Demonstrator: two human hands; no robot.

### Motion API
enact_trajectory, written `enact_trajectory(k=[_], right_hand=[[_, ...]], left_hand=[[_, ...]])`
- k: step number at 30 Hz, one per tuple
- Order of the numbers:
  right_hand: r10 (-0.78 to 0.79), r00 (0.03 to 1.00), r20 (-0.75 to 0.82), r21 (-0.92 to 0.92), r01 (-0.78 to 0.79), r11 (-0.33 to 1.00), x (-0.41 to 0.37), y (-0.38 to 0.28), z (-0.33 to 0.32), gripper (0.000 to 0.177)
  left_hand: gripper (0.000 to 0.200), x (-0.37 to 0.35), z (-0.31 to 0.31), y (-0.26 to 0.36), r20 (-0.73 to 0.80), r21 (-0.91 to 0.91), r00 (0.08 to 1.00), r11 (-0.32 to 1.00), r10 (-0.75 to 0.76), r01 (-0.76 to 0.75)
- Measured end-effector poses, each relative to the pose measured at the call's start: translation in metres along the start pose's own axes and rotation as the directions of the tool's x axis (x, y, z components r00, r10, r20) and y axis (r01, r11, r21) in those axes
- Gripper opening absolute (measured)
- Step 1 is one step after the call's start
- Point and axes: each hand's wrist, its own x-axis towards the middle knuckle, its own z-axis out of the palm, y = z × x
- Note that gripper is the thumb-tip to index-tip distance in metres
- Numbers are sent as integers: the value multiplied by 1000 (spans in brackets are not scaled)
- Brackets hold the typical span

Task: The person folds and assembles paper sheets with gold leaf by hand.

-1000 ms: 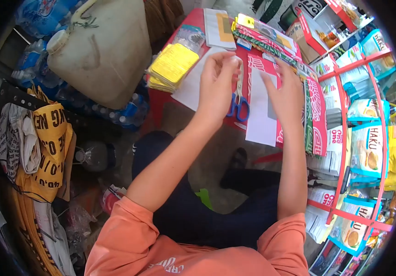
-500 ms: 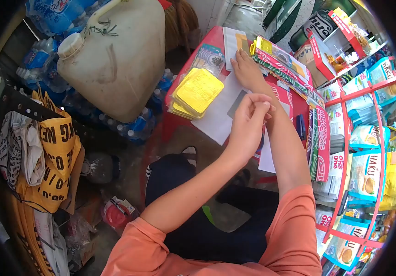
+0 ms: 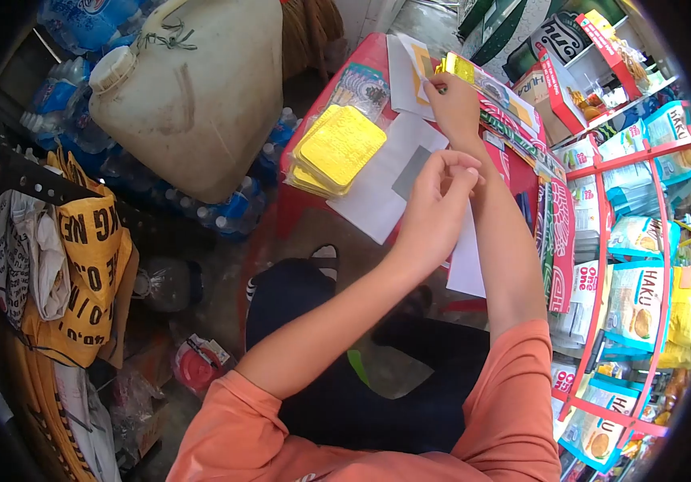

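My right hand (image 3: 453,102) reaches to the far side of the red table (image 3: 283,215). Its thumb and fingers pinch the edge of a white paper sheet (image 3: 403,90) bearing a gold rectangle. Nearer me, my left hand (image 3: 440,197) hovers in front of my right forearm, fingers curled and thumb close to the index finger; whatever they may hold cannot be made out. Beneath it lies another white sheet (image 3: 369,207) with a grey rectangle (image 3: 409,170). To the left sits a stack of shiny yellow square pieces (image 3: 344,145), beside a clear-wrapped pack (image 3: 361,87).
Pink and green printed packs (image 3: 558,241) line the table's right side. A red rack (image 3: 602,217) of snack bags stands beyond. At left are a big plastic jerrycan (image 3: 193,104), bottled water packs (image 3: 233,213) and a yellow bag (image 3: 92,265).
My right hand has gone from lying flat over the far sheet to pinching its edge, lifting it slightly. My left hand keeps its curled pose. The view has shifted a little.
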Motion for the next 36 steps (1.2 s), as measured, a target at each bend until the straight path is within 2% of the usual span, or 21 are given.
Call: enact_trajectory(k=[3, 4, 5, 6, 8, 11, 14, 15, 18, 19, 21, 22, 24, 26, 29, 32, 36], right_hand=[[129, 991, 20, 151, -131, 980, 17, 26, -13, 30], [174, 984, 47, 192, -180, 965, 21, 35, -13, 32], [275, 950, 146, 278, -306, 910, 26, 40, -20, 34], [331, 916, 227, 401, -398, 825, 28, 47, -24, 34], [311, 889, 336, 577, -455, 678, 21, 57, -39, 28], [384, 865, 322, 531, -501, 684, 22, 75, -38, 42], [519, 763, 386, 450, -647, 616, 24, 55, -58, 64], [560, 730, 392, 428, -683, 592, 29, 52, -56, 76], [522, 808, 272, 318, -587, 744, 46, 39, -57, 83], [504, 824, 261, 324, -566, 758, 49, 27, -59, 82], [437, 859, 268, 194, -492, 849, 60, 33, -50, 80], [404, 872, 276, 127, -450, 884, 66, 37, -45, 79], [345, 905, 248, -77, -337, 938, 74, 45, -43, 64], [280, 932, 231, -286, -210, 935, 79, 52, -44, 49], [173, 976, 136, -359, -114, 926, 74, 33, -52, 42], [141, 979, 150, -403, -70, 913, 77, 13, -65, 42], [76, 994, 83, -391, -38, 920, 86, 8, -77, 45]], left_hand=[[23, 38, 5, -14, 68, 253, 997, 966, 43, -59], [26, 59, 6, -18, 73, 391, 993, 913, 92, -113], [30, 79, 6, -24, 84, 522, 988, 839, 127, -152], [33, 94, 5, -30, 60, 602, 973, 770, 223, -214], [40, 120, 7, -37, 71, 743, 905, 584, 420, -329], [49, 134, -3, -50, 92, 798, 928, 531, 362, -286], [56, 156, -29, -89, 187, 888, 901, 324, 391, -325], [55, 158, -31, -93, 156, 887, 891, 337, 426, -316], [54, 157, -38, -92, 287, 887, 831, 197, 477, -419], [55, 156, -39, -93, 295, 899, 859, 182, 419, -398], [56, 154, -40, -96, 298, 923, 905, 150, 305, -355], [57, 154, -41, -98, 303, 929, 903, 117, 306, -352], [60, 152, -41, -99, 320, 935, 897, 52, 306, -351], [61, 151, -40, -98, 306, 935, 900, 77, 310, -345], [63, 146, -38, -91, 281, 947, 909, 67, 308, -315], [62, 145, -37, -93, 262, 955, 905, 46, 336, -293], [62, 144, -39, -92, 231, 969, 915, 11, 330, -248]])
